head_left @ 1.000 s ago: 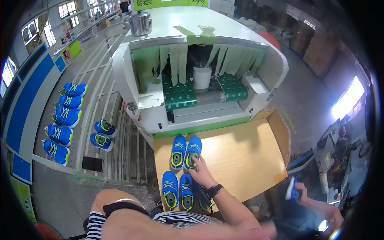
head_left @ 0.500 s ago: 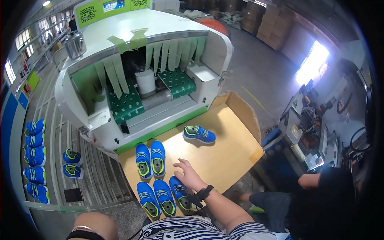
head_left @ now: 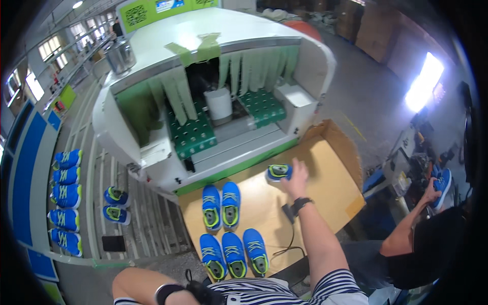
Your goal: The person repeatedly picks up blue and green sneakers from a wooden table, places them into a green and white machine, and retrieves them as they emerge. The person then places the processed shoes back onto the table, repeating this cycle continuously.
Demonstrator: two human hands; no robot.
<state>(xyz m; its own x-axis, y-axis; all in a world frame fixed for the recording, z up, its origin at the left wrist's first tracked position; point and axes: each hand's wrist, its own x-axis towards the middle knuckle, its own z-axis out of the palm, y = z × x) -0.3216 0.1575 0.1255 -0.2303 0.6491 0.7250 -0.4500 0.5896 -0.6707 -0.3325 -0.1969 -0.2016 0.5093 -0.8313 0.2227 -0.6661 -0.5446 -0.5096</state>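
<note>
here the right hand reaches out across the cardboard table, fingers closed over a blue shoe lying near the machine, apart from the paired shoes; left hand unseen.

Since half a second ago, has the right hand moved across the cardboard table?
Yes. The right hand left the near shoe rows and now grips the lone blue shoe by the machine.

Matt brown cardboard for the tabletop sheet; glossy white painted metal on the machine housing, with limp green plastic strips across its mouth. Blue knit cloth with lime trim on the shoe under the right hand.
</note>
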